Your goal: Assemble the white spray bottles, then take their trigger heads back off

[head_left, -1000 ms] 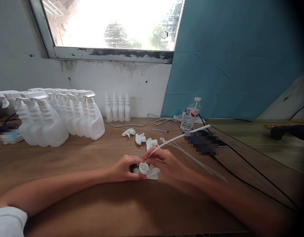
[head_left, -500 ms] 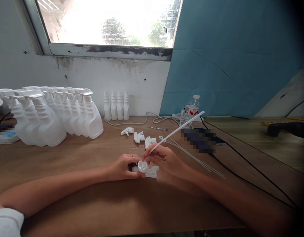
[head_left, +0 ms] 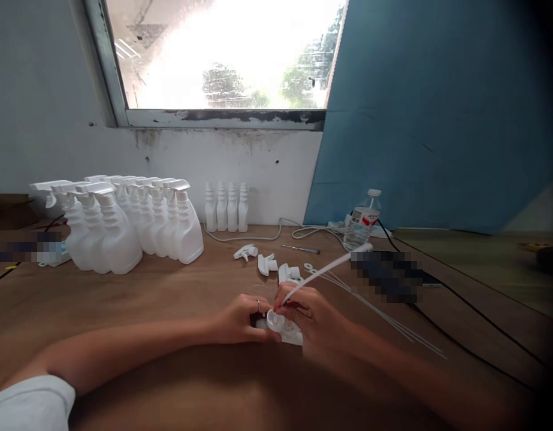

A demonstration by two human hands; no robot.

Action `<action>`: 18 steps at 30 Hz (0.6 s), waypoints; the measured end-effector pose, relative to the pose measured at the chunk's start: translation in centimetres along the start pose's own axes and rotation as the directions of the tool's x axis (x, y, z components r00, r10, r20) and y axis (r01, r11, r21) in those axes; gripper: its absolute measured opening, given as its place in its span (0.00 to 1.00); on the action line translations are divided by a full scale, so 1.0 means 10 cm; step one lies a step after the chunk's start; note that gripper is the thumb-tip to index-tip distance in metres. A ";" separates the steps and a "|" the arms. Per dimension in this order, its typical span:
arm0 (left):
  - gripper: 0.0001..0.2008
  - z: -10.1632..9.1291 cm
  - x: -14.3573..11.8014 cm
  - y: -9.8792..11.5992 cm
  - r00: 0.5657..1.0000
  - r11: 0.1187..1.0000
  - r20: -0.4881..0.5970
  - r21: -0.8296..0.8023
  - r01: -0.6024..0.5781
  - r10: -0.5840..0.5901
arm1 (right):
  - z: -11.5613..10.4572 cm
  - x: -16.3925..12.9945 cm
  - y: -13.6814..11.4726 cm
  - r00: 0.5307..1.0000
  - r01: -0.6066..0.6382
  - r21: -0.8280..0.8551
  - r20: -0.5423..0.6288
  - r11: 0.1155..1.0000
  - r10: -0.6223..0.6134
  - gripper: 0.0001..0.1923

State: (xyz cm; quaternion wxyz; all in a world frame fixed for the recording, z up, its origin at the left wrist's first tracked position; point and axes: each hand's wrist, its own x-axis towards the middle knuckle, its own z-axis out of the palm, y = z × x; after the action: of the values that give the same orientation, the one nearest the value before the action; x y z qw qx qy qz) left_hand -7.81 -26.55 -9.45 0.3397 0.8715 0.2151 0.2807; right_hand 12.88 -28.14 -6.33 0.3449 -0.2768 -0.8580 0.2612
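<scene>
Holding white sprayer head (head_left: 293,337) in left hand (head_left: 247,320), collar (head_left: 275,320) upward, at or just above table (head_left: 177,290); cannot tell which. Pinching white tube (head_left: 322,270) in right hand (head_left: 311,309), close to the collar. Expect light, stiff, slightly slick plastic: best gripped around its sides. Expect springiness in the tube: pinch near its lower end, avoiding kinks.

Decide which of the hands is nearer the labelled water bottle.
Right: the right hand is in front and left of the water bottle; the left hand is farther left.
</scene>
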 end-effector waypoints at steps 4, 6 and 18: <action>0.17 0.00 0.00 -0.02 1.000 1.000 -0.003 0.003 -0.012 0.012 | 0.01 0.01 0.01 0.999 0.023 -0.016 0.026 1.000 -0.022 0.11; 0.18 0.00 0.00 -0.01 1.000 1.000 -0.005 0.000 -0.009 0.009 | 0.02 0.02 0.01 0.999 0.034 -0.050 0.043 0.998 -0.032 0.12; 0.26 0.01 0.01 -0.02 0.951 0.872 -0.111 -0.440 0.213 -0.288 | -0.12 0.05 0.05 0.973 -0.230 0.118 -0.007 0.966 0.232 0.17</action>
State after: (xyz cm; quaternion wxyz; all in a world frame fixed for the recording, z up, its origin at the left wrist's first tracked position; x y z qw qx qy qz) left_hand -7.68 -26.39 -9.60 0.5339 0.7139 0.2893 0.3487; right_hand 13.63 -27.09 -5.67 0.3365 -0.3570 -0.7996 0.3464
